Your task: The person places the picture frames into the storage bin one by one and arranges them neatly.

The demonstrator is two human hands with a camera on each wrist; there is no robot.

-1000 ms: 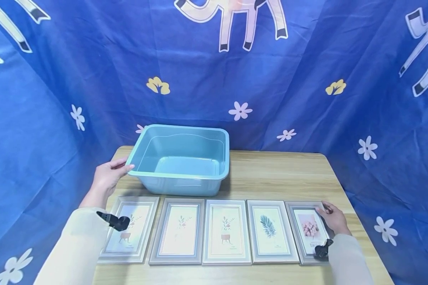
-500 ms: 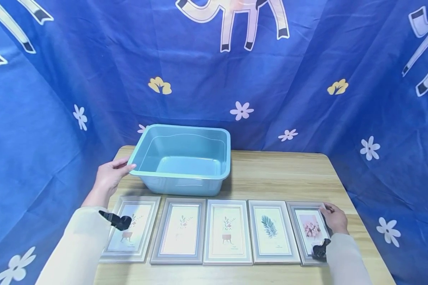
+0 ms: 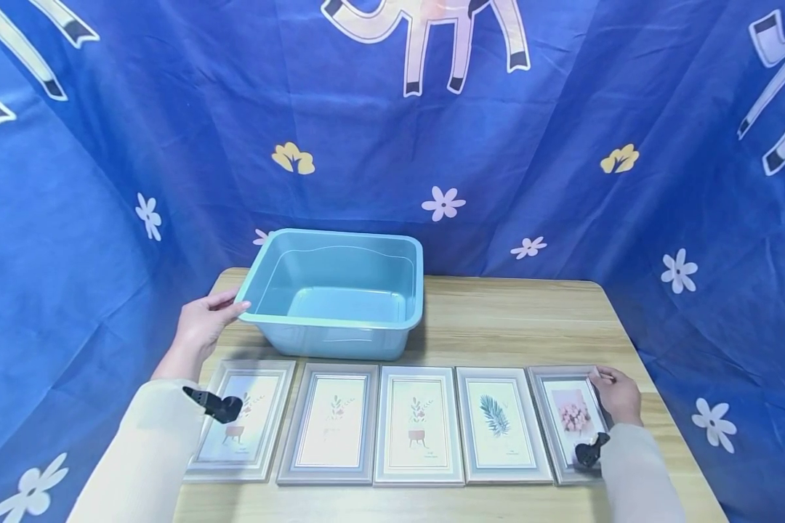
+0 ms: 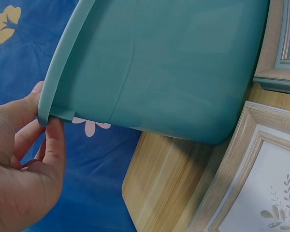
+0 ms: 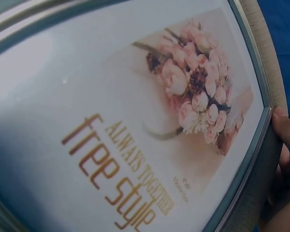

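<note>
Seemingly barely begun: left hand (image 3: pixel 200 327) pinches tub (image 3: pixel 333 340); right hand (image 3: pixel 618 396) grips flower frame (image 3: pixel 573 418) by right edge of worktop (image 3: pixel 523 312); four frames (image 3: pixel 419 425) untouched.

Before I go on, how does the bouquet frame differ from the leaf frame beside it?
The bouquet frame shows pink flowers; the leaf frame shows a blue-green leaf. The right hand grips the bouquet frame near a corner; no hand touches the leaf frame. Both are rectangular, picture side up.

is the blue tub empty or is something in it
Empty, as far as the head view shows: the blue tub is bare, bottom showing.
</note>
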